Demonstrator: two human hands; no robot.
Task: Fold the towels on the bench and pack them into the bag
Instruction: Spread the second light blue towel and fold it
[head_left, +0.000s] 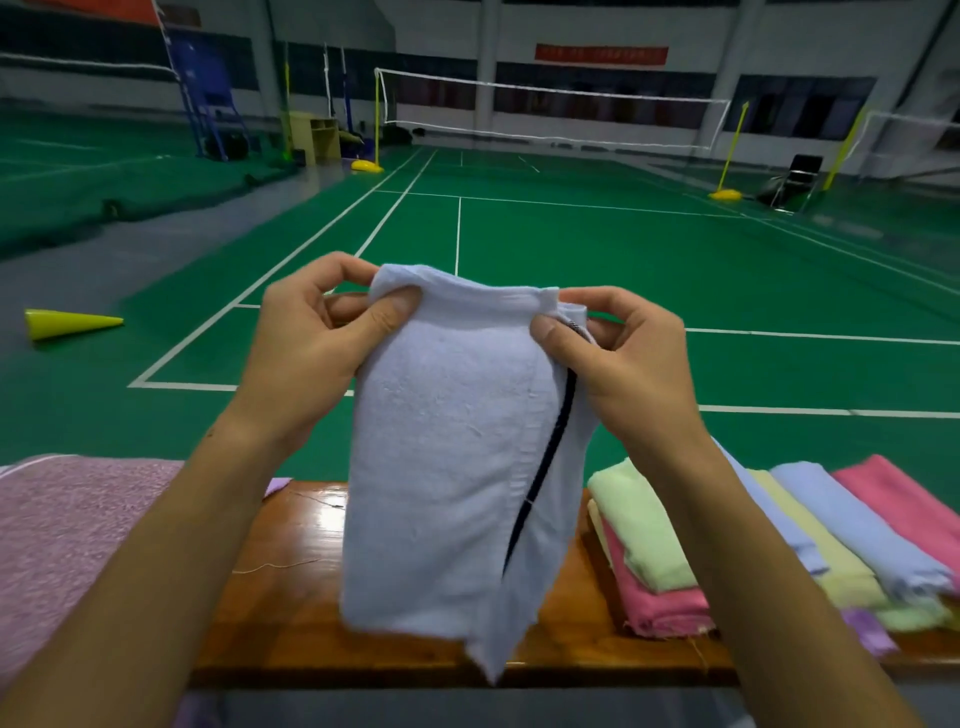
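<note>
Towel (441, 467): hanging in the air above the table (291, 582), pale blue terry, already doubled, dark stripe showing at its right fold.
Left hand (306, 343): fingers pinching the top left corner.
Right hand (623, 358): fingers pinching the top right corner.
Handling: looking light, soft, limp; corners are likely gripping best.

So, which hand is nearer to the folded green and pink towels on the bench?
Right. The right hand pinches the upper right corner of the pale blue towel, above the folded stack. The left hand pinches the opposite corner, farther left.
</note>
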